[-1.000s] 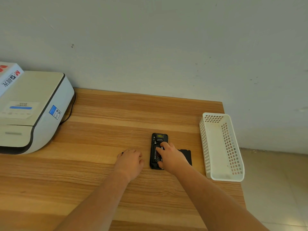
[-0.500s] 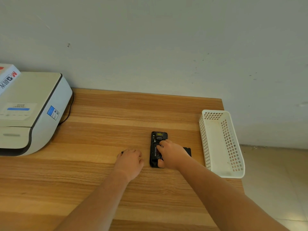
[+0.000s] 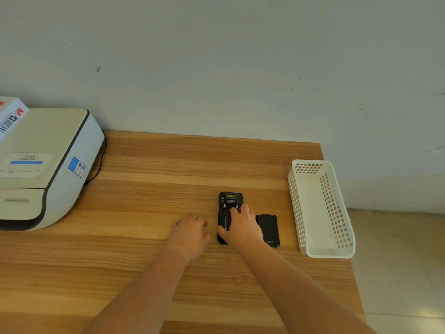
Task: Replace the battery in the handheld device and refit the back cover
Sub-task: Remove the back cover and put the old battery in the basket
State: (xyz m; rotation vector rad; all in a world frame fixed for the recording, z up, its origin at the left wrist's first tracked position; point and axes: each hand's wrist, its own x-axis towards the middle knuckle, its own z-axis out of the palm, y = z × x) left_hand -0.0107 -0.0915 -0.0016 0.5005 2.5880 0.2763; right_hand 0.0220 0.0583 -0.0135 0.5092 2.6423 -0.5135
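One head-worn wide-angle view looks forward and steeply down over the desk [image 3: 149, 249] from the near edge, facing the wall [image 3: 216, 56]. Both forearms reach in from the bottom. The desk fills the lower half, fairly near; the floor [image 3: 397, 261] shows at right.

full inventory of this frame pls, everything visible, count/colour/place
Black handheld device: 1, black, table centre, back open and facing up, lower part under the right hand.
Flat black back cover: 1, black, flat on the table just right of the device.
White perforated plastic basket: 1, white, right table edge, nothing seen inside.
White-and-grey printer: 1, white with dark trim, left rear of table.
White box with red print: 1, atop the printer, cut off by the frame.
Wooden table: 1, light brown.
Left hand: resting knuckles-up left of the device; contents hidden.
Right hand: fingers on the device's open back.
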